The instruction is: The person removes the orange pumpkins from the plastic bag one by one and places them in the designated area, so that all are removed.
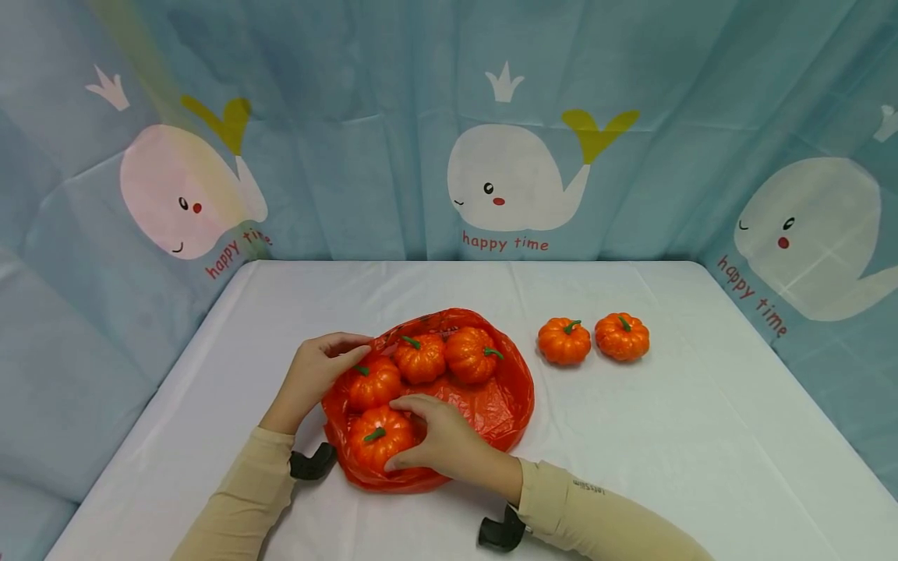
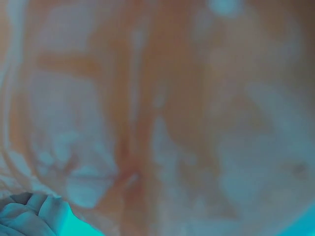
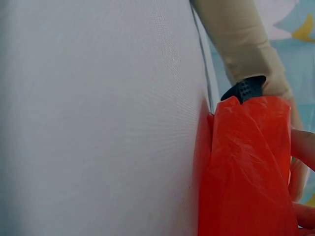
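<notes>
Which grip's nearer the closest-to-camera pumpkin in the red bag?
Right. The right grip curls around the right side of that pumpkin; the left grip is farther off, at the left rim of the red bag.

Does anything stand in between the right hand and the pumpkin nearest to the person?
Nothing visible does. In the head view, the right hand reaches in over the edge of the red bag, with its thumb and fingertips at the sides of the nearest pumpkin.
</notes>
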`<action>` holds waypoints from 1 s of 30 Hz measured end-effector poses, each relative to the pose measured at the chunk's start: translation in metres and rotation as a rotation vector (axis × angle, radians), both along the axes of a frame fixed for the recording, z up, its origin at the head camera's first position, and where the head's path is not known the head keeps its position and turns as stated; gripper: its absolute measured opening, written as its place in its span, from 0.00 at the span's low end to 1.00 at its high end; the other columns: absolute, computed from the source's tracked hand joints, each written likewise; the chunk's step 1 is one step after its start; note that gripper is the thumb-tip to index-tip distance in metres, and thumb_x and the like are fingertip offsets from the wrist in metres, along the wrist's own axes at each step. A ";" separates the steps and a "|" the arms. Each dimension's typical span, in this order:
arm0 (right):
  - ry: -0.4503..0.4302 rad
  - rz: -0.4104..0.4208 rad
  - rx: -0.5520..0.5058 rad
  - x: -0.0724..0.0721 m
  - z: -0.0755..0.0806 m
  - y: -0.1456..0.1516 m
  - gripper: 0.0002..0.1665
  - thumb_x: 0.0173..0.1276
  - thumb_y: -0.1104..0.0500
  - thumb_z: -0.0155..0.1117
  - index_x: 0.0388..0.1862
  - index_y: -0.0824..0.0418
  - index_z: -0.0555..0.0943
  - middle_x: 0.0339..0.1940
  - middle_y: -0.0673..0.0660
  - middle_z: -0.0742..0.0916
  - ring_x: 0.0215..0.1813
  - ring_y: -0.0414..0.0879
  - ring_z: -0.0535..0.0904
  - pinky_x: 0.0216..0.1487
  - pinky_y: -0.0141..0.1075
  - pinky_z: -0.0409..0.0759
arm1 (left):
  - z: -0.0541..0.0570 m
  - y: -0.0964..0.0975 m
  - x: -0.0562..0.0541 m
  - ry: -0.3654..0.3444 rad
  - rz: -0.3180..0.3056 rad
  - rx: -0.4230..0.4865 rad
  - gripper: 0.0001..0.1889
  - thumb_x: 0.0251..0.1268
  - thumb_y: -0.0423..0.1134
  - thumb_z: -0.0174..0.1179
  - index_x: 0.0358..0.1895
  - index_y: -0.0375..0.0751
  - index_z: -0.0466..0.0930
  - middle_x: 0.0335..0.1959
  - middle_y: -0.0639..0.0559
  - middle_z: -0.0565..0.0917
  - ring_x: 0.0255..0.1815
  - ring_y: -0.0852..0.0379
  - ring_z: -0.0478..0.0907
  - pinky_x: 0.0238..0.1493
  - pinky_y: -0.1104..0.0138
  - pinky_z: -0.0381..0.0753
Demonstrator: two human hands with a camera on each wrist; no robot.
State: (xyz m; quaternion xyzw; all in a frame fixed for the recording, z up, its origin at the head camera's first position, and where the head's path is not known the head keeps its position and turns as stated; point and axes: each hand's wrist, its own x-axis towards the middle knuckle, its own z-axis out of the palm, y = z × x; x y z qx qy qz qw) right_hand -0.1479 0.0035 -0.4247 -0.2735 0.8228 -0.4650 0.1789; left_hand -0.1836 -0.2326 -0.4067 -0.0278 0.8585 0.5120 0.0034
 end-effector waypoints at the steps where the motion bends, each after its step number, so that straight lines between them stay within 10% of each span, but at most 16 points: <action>1: -0.002 -0.002 -0.002 0.000 0.000 0.000 0.42 0.49 0.52 0.84 0.64 0.58 0.78 0.65 0.51 0.81 0.67 0.46 0.75 0.67 0.40 0.75 | 0.000 0.000 0.000 -0.001 0.000 0.000 0.23 0.66 0.57 0.63 0.55 0.46 0.85 0.56 0.47 0.85 0.57 0.53 0.77 0.55 0.69 0.78; 30: -0.109 -0.129 -0.182 -0.005 0.020 0.045 0.41 0.51 0.55 0.82 0.65 0.58 0.78 0.67 0.53 0.79 0.69 0.52 0.74 0.63 0.41 0.79 | -0.001 -0.001 -0.001 -0.012 0.009 0.010 0.23 0.65 0.58 0.64 0.55 0.47 0.85 0.55 0.48 0.85 0.58 0.53 0.76 0.52 0.73 0.77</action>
